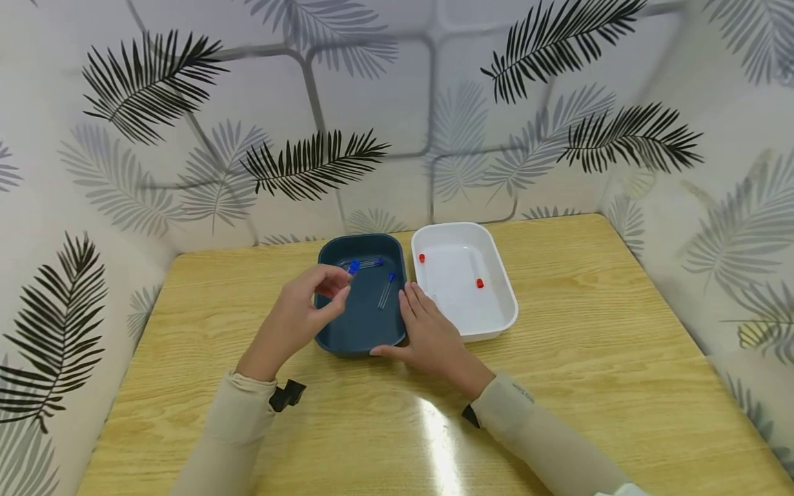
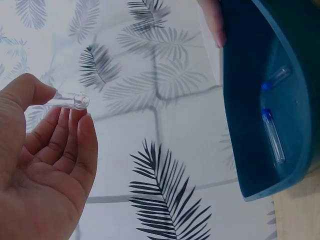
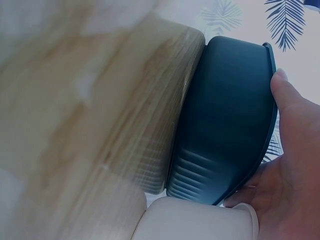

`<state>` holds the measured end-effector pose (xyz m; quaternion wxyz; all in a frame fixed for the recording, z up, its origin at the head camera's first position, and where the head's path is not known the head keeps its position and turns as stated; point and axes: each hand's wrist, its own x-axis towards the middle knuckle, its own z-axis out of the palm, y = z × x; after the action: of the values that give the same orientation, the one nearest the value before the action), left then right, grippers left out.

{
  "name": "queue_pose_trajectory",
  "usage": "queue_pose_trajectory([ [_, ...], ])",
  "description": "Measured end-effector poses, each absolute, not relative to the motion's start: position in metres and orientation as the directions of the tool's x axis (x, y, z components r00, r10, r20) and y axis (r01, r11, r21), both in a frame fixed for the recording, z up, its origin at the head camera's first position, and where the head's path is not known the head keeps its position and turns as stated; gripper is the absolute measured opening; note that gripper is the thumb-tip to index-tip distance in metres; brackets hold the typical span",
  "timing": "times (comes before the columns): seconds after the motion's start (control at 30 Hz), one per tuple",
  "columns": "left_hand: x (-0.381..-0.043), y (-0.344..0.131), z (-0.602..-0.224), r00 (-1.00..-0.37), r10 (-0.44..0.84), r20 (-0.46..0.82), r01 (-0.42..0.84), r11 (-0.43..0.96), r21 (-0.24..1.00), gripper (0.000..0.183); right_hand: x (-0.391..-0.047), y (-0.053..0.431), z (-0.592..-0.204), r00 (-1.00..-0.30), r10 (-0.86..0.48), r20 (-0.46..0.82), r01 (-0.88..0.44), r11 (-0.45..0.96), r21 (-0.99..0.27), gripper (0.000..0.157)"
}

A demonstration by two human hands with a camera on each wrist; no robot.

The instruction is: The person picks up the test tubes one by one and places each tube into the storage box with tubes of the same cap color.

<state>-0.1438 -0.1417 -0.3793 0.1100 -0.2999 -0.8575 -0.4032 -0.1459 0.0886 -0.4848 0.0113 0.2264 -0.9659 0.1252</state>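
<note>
My left hand point(image 1: 310, 303) pinches a clear tube point(image 2: 72, 101) between thumb and fingers, over the left side of a dark blue tray point(image 1: 360, 337). Its blue cap point(image 1: 354, 267) pokes up past the fingertips in the head view. Inside the tray lie other blue-capped clear tubes, one near the back point(image 1: 371, 262) and one by the right wall point(image 1: 387, 291). My right hand point(image 1: 428, 337) rests on the tray's near right corner, fingers straight along the right rim and thumb on the front rim point(image 3: 274, 100).
Right beside the dark tray stands a white tray point(image 1: 505, 303), holding things with red caps point(image 1: 480, 283), one of them near its left wall point(image 1: 422, 257). Both trays sit toward the back of a wooden table point(image 1: 595, 386), before a leaf-patterned backdrop point(image 1: 384, 103).
</note>
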Motion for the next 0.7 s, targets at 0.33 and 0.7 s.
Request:
queue_pose_trajectory([
  [0.33, -0.177, -0.144, -0.397, -0.880, 0.378, 0.288, 0.453, 0.481, 0.751, 0.022, -0.146, 0.090, -0.487, -0.895, -0.434, 0.102, -0.445, 0.866, -0.227, 0.117],
  [0.7, -0.209, -0.140, -0.418, -0.929, 0.313, 0.199, 0.335, 0.477, 0.813, 0.025, -0.145, 0.090, -0.484, -0.897, -0.433, 0.084, -0.441, 0.872, -0.211, 0.116],
])
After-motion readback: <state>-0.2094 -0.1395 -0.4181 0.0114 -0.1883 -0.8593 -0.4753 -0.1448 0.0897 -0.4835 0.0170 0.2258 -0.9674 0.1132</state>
